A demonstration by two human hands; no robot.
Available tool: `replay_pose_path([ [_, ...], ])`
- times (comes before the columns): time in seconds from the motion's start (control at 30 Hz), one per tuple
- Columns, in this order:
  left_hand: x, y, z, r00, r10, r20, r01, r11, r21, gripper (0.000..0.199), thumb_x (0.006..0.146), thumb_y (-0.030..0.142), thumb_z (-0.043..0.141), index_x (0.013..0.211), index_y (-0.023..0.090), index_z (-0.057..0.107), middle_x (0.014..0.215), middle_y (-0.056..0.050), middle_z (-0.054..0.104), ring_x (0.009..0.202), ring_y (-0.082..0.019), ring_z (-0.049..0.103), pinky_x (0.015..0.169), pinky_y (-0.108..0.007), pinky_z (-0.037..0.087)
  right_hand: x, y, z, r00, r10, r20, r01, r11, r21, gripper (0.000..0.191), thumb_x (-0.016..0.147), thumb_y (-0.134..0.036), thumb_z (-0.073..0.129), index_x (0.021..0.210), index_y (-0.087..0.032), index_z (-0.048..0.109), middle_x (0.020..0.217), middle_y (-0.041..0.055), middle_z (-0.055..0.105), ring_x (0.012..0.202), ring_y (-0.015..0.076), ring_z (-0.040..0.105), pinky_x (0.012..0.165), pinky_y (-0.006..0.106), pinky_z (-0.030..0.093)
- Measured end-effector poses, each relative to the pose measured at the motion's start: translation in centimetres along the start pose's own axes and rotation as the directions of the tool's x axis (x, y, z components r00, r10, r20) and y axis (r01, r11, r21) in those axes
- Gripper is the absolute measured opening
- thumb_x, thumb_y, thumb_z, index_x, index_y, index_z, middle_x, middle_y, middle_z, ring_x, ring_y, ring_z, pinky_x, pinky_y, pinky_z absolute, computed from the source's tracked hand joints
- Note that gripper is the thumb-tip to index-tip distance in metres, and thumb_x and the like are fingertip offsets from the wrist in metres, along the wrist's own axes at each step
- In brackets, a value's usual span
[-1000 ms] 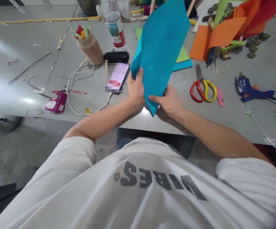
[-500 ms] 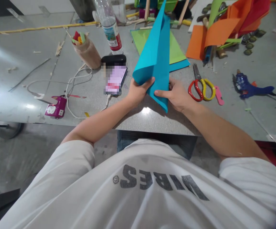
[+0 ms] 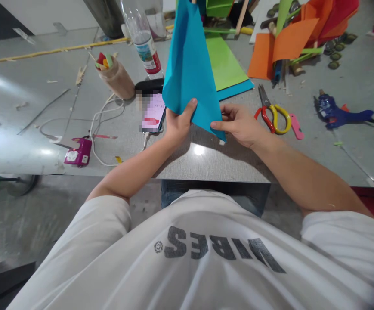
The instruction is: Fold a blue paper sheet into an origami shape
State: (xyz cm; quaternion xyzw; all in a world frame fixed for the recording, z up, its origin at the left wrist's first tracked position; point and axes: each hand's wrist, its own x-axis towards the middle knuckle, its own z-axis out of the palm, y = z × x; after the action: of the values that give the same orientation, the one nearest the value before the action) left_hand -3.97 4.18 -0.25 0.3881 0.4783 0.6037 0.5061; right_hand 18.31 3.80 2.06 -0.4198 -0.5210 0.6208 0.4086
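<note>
A large blue paper sheet (image 3: pixel 191 69), folded over and curving at its left side, is held up above the grey table (image 3: pixel 212 165). My left hand (image 3: pixel 178 122) grips its lower left part, thumb on the front face. My right hand (image 3: pixel 236 125) pinches the sheet's pointed lower right corner between thumb and fingers. Behind the sheet lie a green paper (image 3: pixel 227 62) and another blue paper (image 3: pixel 238 89). Scissors (image 3: pixel 272 113) with red and yellow handles rest right of my right hand. A phone (image 3: pixel 153 113) lies left of the held sheet.
A pink cutter (image 3: pixel 297 126) and blue glue gun (image 3: pixel 343 113) lie right. Orange paper pieces (image 3: pixel 295 38) stand at the back right. On the left are a bottle (image 3: pixel 146 51), a jar (image 3: pixel 119 79), a white cable (image 3: pixel 93 144) and a purple box (image 3: pixel 79 153).
The blue sheet has swung left at its top and now shows a broader front face. My left hand has shifted slightly left and down. Both hands still hold the sheet.
</note>
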Motion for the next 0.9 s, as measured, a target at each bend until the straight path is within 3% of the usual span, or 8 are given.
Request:
replay_pose_path([
  [0.1,0.4,-0.3,-0.3,0.996,-0.072,-0.049,0.071,0.997,-0.033,0.085,0.096,0.061,0.114,0.167,0.037,0.072,0.169,-0.007,0.087,0.171,-0.041,0.073,0.135,-0.053,0.068,0.1,-0.1,0.1,0.999,0.018,-0.036,-0.018,1.000,-0.009,0.052,0.060,-0.036,0.130,0.094,-0.034,0.091,0.110,0.0026,0.097,0.123,0.0443,0.093,0.123,0.075,0.078],
  [0.2,1.1,-0.7,-0.6,0.996,-0.060,-0.062,0.057,0.998,-0.038,0.098,0.093,0.069,0.116,0.172,0.036,0.068,0.172,-0.011,0.084,0.176,-0.043,0.071,0.139,-0.055,0.067,0.3,-0.1,-0.1,0.998,0.029,-0.061,-0.030,0.999,-0.016,0.049,0.063,-0.027,0.128,0.093,-0.033,0.090,0.098,0.0027,0.093,0.117,0.0443,0.094,0.118,0.076,0.079],
  [0.53,2.4,-1.0,-1.1,0.994,-0.006,-0.108,0.004,1.000,-0.020,0.091,0.095,0.071,0.112,0.170,0.038,0.072,0.175,-0.009,0.084,0.177,-0.038,0.071,0.136,-0.047,0.070,1.0,0.7,-2.0,0.995,-0.087,-0.043,0.079,0.983,-0.163,0.059,0.063,-0.062,0.130,0.097,-0.033,0.091,0.082,0.0025,0.086,0.079,0.0309,0.085,0.078,0.056,0.082],
  [0.73,2.9,-0.3,-1.5,0.996,0.046,-0.080,-0.051,0.997,-0.054,0.094,0.093,0.069,0.112,0.174,0.042,0.072,0.168,-0.006,0.088,0.188,-0.036,0.059,0.147,-0.047,0.062,0.9,-0.1,-2.4,0.996,0.038,-0.075,-0.043,0.997,-0.069,0.046,0.069,-0.026,0.128,0.100,-0.024,0.094,0.085,0.0080,0.087,0.088,0.0359,0.089,0.093,0.063,0.081],
  [0.9,3.1,0.0,-1.4,0.984,0.069,-0.162,-0.069,0.998,0.001,0.085,0.098,0.067,0.108,0.168,0.038,0.069,0.170,-0.009,0.085,0.182,-0.036,0.067,0.142,-0.046,0.066,1.0,-0.5,-2.6,1.000,-0.001,-0.019,-0.001,0.994,-0.107,0.033,0.080,-0.028,0.123,0.095,-0.025,0.094,0.083,0.0054,0.086,0.078,0.0288,0.084,0.082,0.052,0.077],
])
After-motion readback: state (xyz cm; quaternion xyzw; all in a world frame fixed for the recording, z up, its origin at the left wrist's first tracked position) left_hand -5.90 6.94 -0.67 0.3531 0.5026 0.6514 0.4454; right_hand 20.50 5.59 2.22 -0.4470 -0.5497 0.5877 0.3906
